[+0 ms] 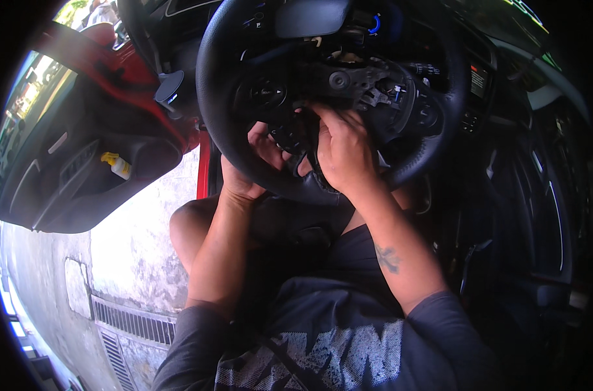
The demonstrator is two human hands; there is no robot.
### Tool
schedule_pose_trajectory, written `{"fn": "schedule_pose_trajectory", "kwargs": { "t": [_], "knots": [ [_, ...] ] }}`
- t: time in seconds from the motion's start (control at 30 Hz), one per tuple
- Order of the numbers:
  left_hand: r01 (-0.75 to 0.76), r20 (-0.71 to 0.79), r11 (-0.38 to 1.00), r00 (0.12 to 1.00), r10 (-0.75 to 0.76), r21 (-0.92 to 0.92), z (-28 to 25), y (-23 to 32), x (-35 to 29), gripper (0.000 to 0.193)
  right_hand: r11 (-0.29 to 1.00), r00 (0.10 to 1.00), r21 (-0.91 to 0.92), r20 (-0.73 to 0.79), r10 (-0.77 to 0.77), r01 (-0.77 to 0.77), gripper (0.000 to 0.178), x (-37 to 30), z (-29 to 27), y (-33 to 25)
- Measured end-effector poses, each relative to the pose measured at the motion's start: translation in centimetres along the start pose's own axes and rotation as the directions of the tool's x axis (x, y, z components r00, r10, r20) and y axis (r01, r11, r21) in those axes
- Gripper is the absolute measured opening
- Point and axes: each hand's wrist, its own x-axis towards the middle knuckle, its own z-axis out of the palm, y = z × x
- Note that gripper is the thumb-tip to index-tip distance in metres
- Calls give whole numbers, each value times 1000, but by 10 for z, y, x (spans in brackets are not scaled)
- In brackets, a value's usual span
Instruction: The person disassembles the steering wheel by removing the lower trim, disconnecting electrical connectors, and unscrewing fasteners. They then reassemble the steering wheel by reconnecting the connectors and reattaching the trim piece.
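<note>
A black steering wheel (211, 107) fills the upper middle, its hub (338, 80) uncovered so that brackets and a connector show. My left hand (260, 156) reaches past the lower left rim, its fingers curled about a black trim piece (285, 138) at the lower spoke. The rim covers part of this hand. My right hand (345, 146) lies over the lower hub from the right. Its fingers are bent and pressed together at the trim piece's upper right edge; the fingertips are partly hidden. Whether the trim piece is loose or attached, I cannot tell.
At the left stands an open red car door (68, 49) with a yellow-topped spray bottle (116, 165) in its pocket. Outside lies a concrete floor (137, 260) with a drain grate (133, 319). A lit screen (479, 83) sits right of the wheel. My legs are below it.
</note>
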Motion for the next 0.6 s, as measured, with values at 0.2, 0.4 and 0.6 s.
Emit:
{"fn": "schedule_pose_trajectory", "kwargs": {
  "t": [0.2,0.4,0.6],
  "knots": [
    [21,-210,993,978,3,114,-10,1,-10,51,1000,1000,-3,-4,-23,23,36,-3,3,5],
    [217,-471,794,877,97,568,-55,18,-22,32,998,999,-39,5,-48,48,35,-2,1,7],
    [430,-429,18,895,125,902,-88,10,-35,27,1000,1000,-16,10,-18,18,35,-2,2,5]
  ]
}}
